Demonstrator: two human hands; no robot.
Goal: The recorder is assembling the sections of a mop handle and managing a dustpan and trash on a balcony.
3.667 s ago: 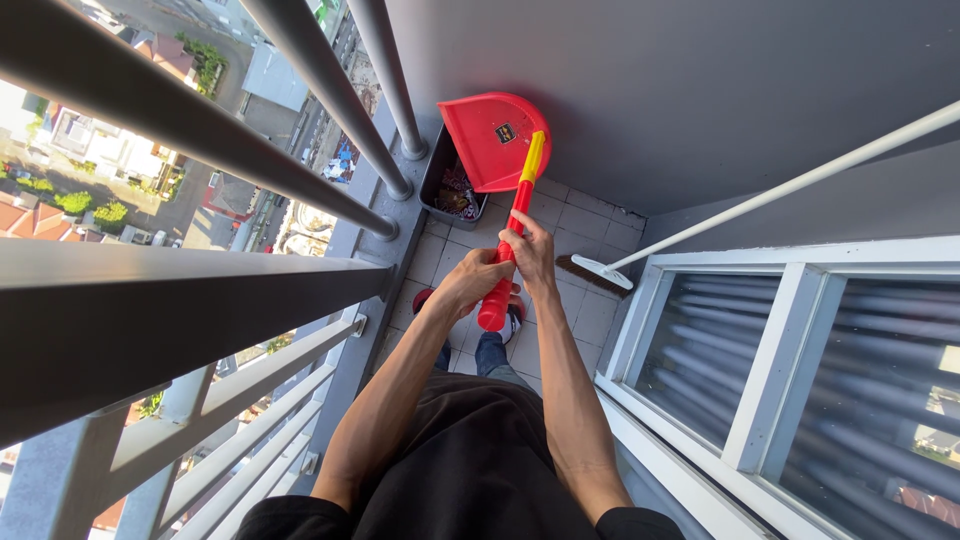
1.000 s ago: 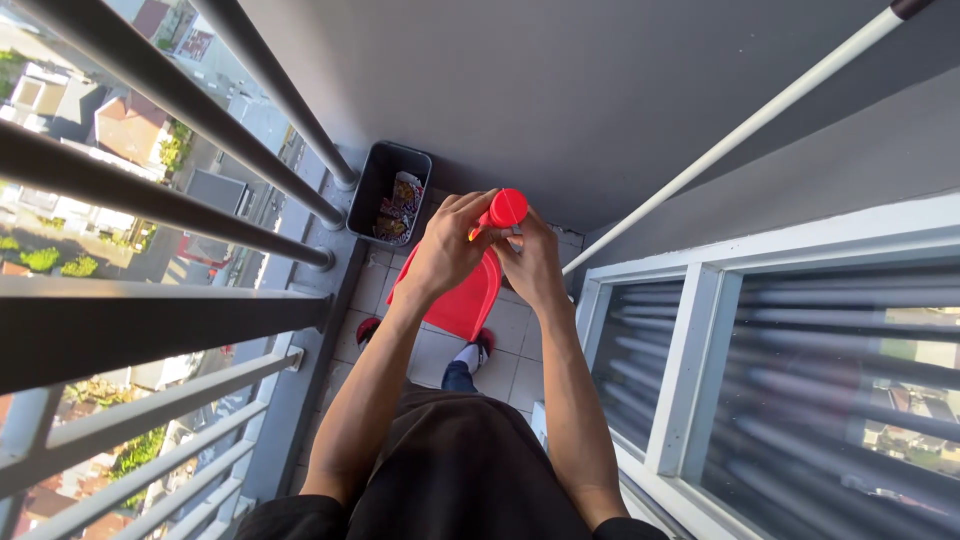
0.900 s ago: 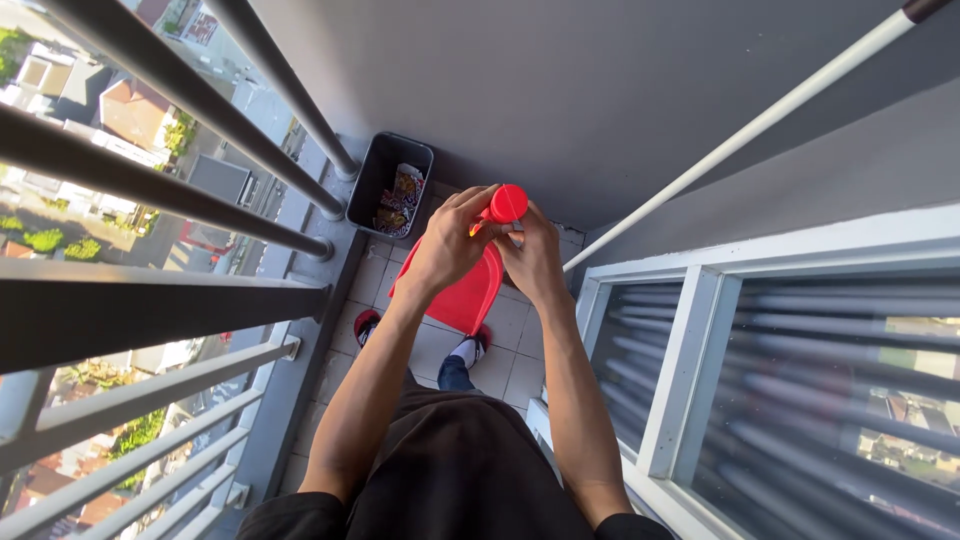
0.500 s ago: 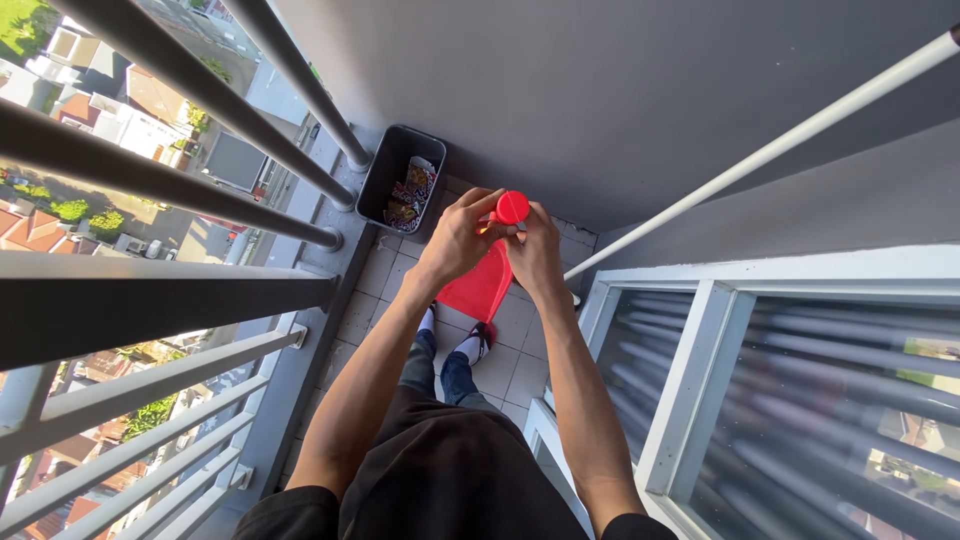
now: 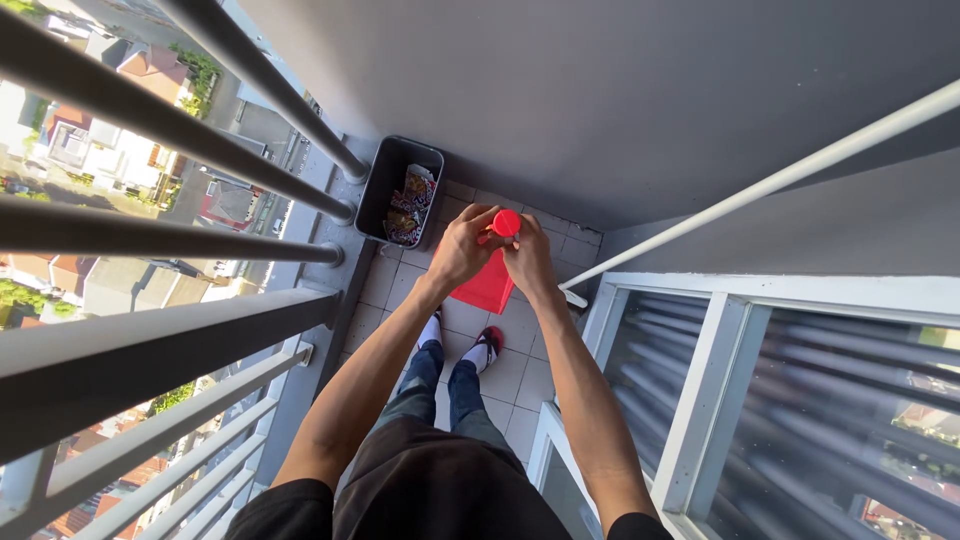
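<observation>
Overhead, left hand (image 5: 462,245) and right hand (image 5: 527,258) grip the red dustpan (image 5: 490,285) handle.

Black short-sleeved shirt (image 5: 440,490), blue jeans (image 5: 440,385), white socks (image 5: 431,328), red-and-black sandals (image 5: 490,348).

High-rise apartment balcony. Metal railing (image 5: 200,215) over rooftops far below, tiled floor (image 5: 520,370), louvred window (image 5: 800,400) alongside.

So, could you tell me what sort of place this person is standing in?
Most likely a narrow balcony high up in an apartment building: a grey metal railing with rooftops far below, a tiled floor, and a window frame alongside.
</observation>
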